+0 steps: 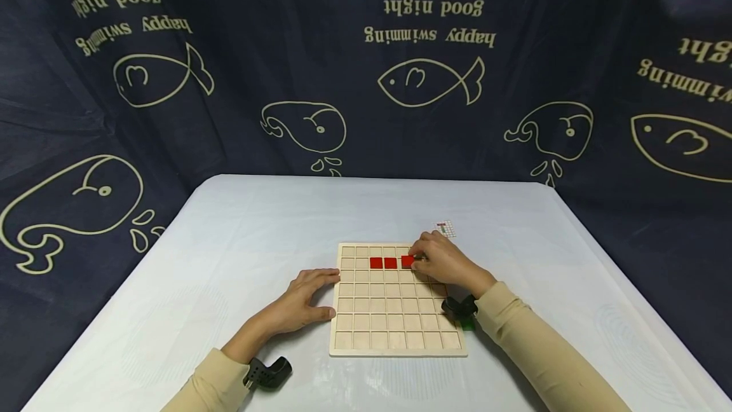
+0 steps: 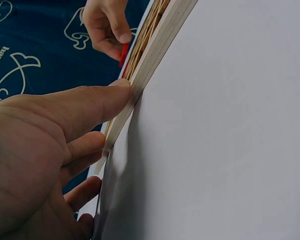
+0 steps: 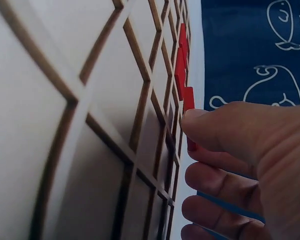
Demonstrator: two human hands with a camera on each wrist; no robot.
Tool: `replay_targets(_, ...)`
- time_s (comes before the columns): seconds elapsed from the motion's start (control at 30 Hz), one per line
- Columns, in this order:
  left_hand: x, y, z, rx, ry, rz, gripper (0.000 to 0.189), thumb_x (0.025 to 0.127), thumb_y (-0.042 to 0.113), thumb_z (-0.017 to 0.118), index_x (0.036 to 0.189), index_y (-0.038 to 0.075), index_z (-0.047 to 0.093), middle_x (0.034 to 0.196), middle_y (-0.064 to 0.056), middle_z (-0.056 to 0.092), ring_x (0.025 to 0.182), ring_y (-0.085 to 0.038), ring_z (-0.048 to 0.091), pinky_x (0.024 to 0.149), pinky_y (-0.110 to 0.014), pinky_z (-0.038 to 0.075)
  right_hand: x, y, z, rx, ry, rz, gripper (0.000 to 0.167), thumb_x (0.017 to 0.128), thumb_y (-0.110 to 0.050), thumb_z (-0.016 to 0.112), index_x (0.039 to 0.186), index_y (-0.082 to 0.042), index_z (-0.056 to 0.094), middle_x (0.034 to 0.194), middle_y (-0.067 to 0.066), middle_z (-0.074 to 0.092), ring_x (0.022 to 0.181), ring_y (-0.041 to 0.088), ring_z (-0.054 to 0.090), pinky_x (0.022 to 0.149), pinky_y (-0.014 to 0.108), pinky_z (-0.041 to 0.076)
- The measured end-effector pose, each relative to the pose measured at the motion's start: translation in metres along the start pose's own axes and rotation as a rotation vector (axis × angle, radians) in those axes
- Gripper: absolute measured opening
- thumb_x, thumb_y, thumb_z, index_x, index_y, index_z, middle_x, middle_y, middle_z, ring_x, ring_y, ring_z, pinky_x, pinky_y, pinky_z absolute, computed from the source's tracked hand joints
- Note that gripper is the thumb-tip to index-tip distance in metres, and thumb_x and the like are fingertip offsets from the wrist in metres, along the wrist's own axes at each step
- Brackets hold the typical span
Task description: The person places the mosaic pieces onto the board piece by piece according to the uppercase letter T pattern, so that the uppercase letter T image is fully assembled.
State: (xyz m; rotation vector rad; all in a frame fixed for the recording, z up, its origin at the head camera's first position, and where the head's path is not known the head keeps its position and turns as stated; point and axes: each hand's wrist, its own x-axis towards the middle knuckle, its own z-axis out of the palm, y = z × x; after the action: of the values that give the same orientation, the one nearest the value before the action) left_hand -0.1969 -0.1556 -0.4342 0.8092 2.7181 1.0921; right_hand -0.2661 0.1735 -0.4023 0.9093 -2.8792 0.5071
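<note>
A pale wooden grid board (image 1: 360, 353) lies on the table. Two red square tiles (image 1: 375, 262) (image 1: 390, 262) sit side by side in its second row from the far edge. Over that same row, my right hand (image 1: 448, 264) pinches a third red tile (image 1: 406, 262) between thumb and fingers. In the right wrist view this held tile (image 3: 189, 95) stands slightly off the board, near the other two. My left hand (image 1: 297, 302) rests against the board's left side, fingers extended and spread. The left wrist view has its thumb (image 2: 97, 102) touching the wooden edge.
A small printed card with a coloured grid pattern (image 1: 445, 228) lies beyond the board's far right corner. Something green (image 1: 467, 323) shows beside the board's right edge, partly under my right wrist. Dark printed cloth (image 1: 343, 49) hangs behind the white table (image 1: 274, 215).
</note>
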Motion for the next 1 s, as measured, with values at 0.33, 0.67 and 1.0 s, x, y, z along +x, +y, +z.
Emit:
replay_targets(0.33,0.0007,0.0006,-0.0005,-0.002,-0.001,0.000,0.061,0.082,0.027,0.071,0.136,0.009,0.049,0.148,-0.001,0.039,0.134,-0.029,0.030,0.104,-0.057,0.025,0.0023,-0.0003,0.0022,-0.010,-0.021,-0.015,0.024,0.082,-0.023,0.072,0.103,-0.011,0.071,0.093,0.002,0.061,0.078,0.012,0.045,0.067,0.026,0.039)
replay_targets(0.67,0.0007,0.0004,-0.0003,-0.002,-0.002,-0.006,0.061,0.082,0.027,0.071,0.136,0.010,0.049,0.148,-0.002,0.039,0.135,-0.029,0.030,0.105,-0.058,0.024,0.0044,-0.0001,0.0051,-0.023,-0.015,-0.025,0.022,0.082,-0.022,0.073,0.101,-0.011,0.071,0.091,0.001,0.062,0.078,0.011,0.045,0.067,0.026,0.039)
replay_targets(1.0,0.0005,-0.0005,-0.0001,-0.001,-0.002,0.000,0.062,0.082,0.028,0.071,0.137,0.010,0.048,0.148,-0.003,0.039,0.135,-0.029,0.029,0.106,-0.058,0.023,0.0049,0.0012,0.0091,-0.027,-0.003,-0.015,0.024,0.081,-0.023,0.074,0.102,-0.012,0.071,0.089,0.001,0.060,0.074,0.011,0.041,0.064,0.024,0.035)
